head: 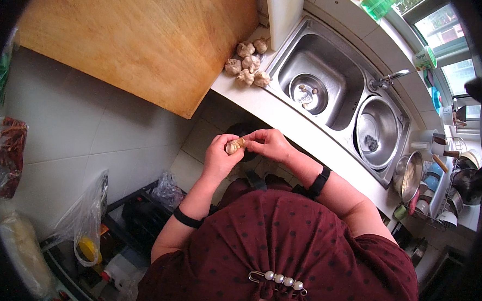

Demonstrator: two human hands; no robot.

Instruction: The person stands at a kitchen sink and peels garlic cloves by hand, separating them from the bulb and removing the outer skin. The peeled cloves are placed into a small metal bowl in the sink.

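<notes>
My left hand [221, 157] grips a partly broken garlic bulb [233, 147] in front of my body. At its right side, the thumb and forefinger of my right hand [267, 143] pinch a part of the same bulb, probably a clove. Several whole garlic bulbs [250, 63] lie clustered on the white counter [304, 118], left of the sink. Inside the left sink basin [345, 69] stands a round metal bowl [324, 105] with a few loose cloves [314, 91] at its bottom.
A large wooden board [145, 45] juts out at upper left. The right basin holds a metal bowl [376, 121] with a dark scrubber [372, 142]. A faucet [388, 79] rises behind. Right of the sink are a steel pan [402, 179] and a dish rack [439, 189]; a black shelf [125, 201] stands lower left.
</notes>
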